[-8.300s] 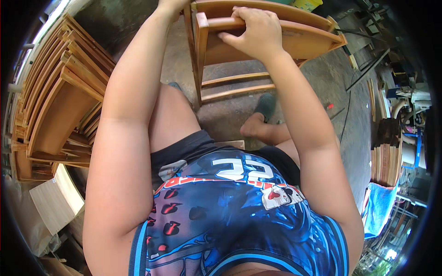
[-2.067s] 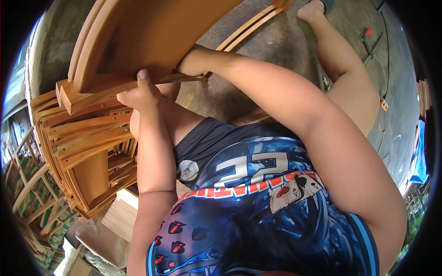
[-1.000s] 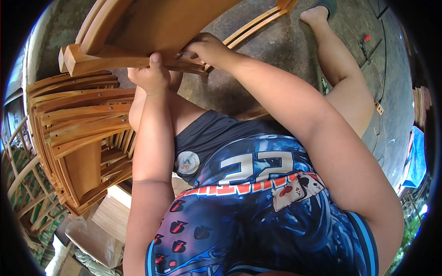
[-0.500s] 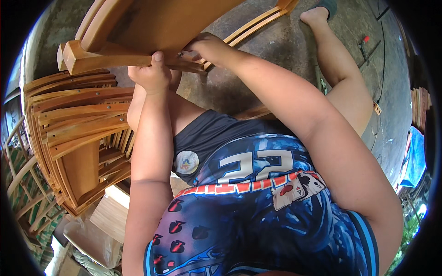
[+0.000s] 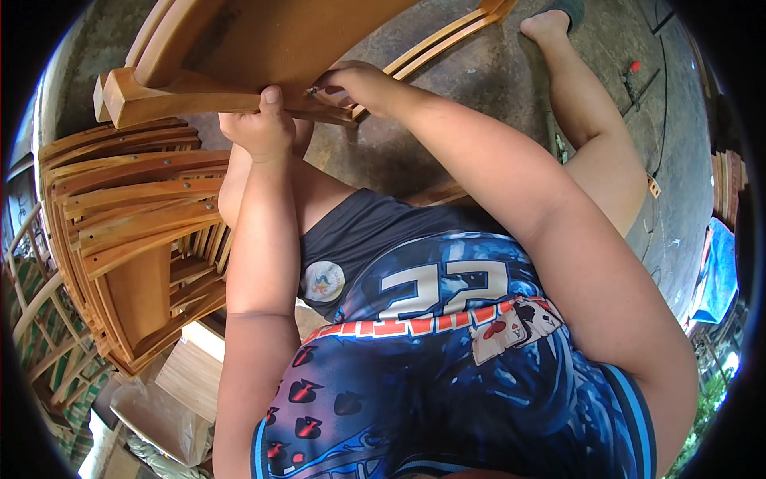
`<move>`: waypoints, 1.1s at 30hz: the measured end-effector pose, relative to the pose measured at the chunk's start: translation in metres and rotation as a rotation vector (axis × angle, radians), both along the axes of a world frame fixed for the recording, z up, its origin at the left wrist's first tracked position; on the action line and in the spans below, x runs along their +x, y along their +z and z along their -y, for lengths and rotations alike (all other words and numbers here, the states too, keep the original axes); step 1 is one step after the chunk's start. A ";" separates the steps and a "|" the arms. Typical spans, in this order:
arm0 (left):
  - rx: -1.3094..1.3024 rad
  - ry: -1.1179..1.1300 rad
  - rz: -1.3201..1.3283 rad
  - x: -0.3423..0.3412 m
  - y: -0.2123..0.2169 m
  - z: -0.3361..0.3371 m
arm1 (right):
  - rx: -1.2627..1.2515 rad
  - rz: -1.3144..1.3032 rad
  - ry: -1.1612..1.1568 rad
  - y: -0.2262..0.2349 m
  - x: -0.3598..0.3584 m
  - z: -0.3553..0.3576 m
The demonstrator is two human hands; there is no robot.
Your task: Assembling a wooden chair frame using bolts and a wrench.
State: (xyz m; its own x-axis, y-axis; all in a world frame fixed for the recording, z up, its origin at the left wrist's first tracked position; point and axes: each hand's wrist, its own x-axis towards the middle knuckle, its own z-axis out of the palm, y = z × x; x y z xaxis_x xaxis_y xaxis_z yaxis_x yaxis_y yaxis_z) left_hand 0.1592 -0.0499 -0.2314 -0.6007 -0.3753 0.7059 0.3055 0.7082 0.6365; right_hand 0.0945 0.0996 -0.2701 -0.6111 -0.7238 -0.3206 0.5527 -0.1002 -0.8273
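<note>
A varnished wooden chair [image 5: 279, 48] with a broad brown panel tilts over my lap at the top of the head view. My left hand [image 5: 259, 126] is closed around its lower rail, thumb up on the near face. Farther right along that rail, my right hand [image 5: 359, 86] has its fingers bent together beside a small dark metal fitting [image 5: 311, 90]. What the right fingertips pinch is too small and partly hidden to name. The rail's squared end [image 5: 120, 100] points left.
Similar wooden chairs lie in a stack [image 5: 144, 191] to my left. Below them stand a cardboard box [image 5: 187, 375] and a clear plastic bag [image 5: 159, 423]. A dark cable [image 5: 664, 104] crosses the concrete floor on the right, and a blue cloth [image 5: 716, 275] hangs at the far right.
The chair and my left hand have shifted very slightly left. My right fingers have moved a little, and the small metal fitting shows more clearly beside them.
</note>
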 end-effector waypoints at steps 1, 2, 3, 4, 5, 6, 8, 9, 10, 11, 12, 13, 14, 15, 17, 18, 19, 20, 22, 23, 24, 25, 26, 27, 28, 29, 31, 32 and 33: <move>0.005 -0.008 0.000 0.000 0.000 0.000 | 0.000 0.000 -0.001 -0.001 0.000 0.000; 0.010 -0.016 -0.001 0.000 0.000 0.000 | -0.058 0.012 0.031 -0.002 0.000 0.001; 0.010 -0.015 -0.003 -0.001 0.000 0.001 | -0.044 0.056 0.028 -0.003 0.001 0.001; 0.013 -0.021 -0.014 -0.001 0.000 0.001 | -0.116 0.023 0.066 -0.004 0.001 0.001; 0.016 -0.027 -0.024 -0.001 -0.001 0.001 | -0.042 0.021 0.013 -0.005 0.002 0.002; 0.016 -0.027 -0.023 -0.001 -0.001 0.001 | 0.012 0.000 -0.026 -0.005 0.002 0.002; 0.006 -0.013 -0.014 -0.001 -0.002 0.001 | 0.005 0.023 0.002 -0.004 0.003 0.002; 0.006 -0.015 -0.014 -0.001 -0.002 0.001 | 0.021 0.053 0.018 -0.004 0.003 0.002; 0.029 -0.022 -0.021 -0.001 -0.002 0.001 | -0.023 0.024 0.046 -0.003 0.004 0.003; 0.052 -0.028 -0.026 -0.001 -0.002 0.001 | -0.039 0.071 -0.028 -0.003 0.004 0.003; 0.053 -0.027 -0.025 -0.001 -0.003 0.001 | -0.041 0.119 -0.111 -0.002 0.005 0.004; 0.040 -0.022 -0.019 -0.001 -0.003 0.001 | -0.055 0.120 -0.102 -0.002 0.006 0.005; 0.026 -0.018 -0.013 -0.001 -0.003 0.002 | 0.006 0.104 -0.051 -0.001 0.007 0.006; 0.026 -0.021 -0.014 -0.001 -0.003 0.002 | 0.111 0.097 -0.025 -0.001 0.007 0.006; 0.049 -0.049 -0.031 -0.001 -0.003 0.002 | -0.011 0.082 -0.048 -0.002 0.009 0.006; 0.050 -0.046 -0.032 -0.001 -0.003 0.002 | -0.050 0.095 -0.116 -0.002 0.009 0.005; 0.059 -0.049 -0.028 -0.001 -0.004 0.002 | -0.085 0.078 -0.085 -0.003 0.009 0.005; 0.069 -0.055 -0.023 -0.001 -0.004 0.002 | -0.038 0.068 -0.068 -0.004 0.009 0.004; 0.085 -0.053 -0.018 -0.002 -0.004 0.003 | 0.009 0.056 -0.052 -0.004 0.006 0.004; 0.100 -0.051 -0.014 -0.002 -0.005 0.003 | 0.007 -0.023 -0.023 -0.004 0.003 0.005; 0.100 -0.047 -0.017 -0.003 -0.004 0.003 | 0.082 -0.078 -0.027 -0.004 0.000 0.005; 0.069 -0.011 -0.016 -0.002 -0.004 0.004 | 0.005 -0.100 0.013 -0.004 -0.001 0.007; 0.039 0.024 -0.015 -0.003 -0.004 0.005 | 0.034 -0.035 -0.013 -0.003 -0.003 0.010; 0.038 0.027 -0.015 -0.002 -0.003 0.006 | 0.100 0.037 -0.023 -0.003 -0.005 0.010; 0.061 -0.002 0.011 -0.003 -0.002 0.007 | 0.062 0.029 -0.040 -0.002 -0.007 0.010; 0.084 -0.030 0.049 -0.003 -0.002 0.008 | 0.264 -0.268 0.056 -0.002 -0.008 0.010; 0.105 -0.021 0.057 -0.003 -0.001 0.009 | 0.463 -0.573 0.152 -0.002 -0.010 0.011; 0.126 -0.010 0.094 -0.003 -0.001 0.010 | 0.358 -0.479 0.083 -0.002 -0.010 0.011; 0.126 -0.006 0.083 -0.003 -0.002 0.010 | 0.313 -0.365 0.022 -0.002 -0.011 0.012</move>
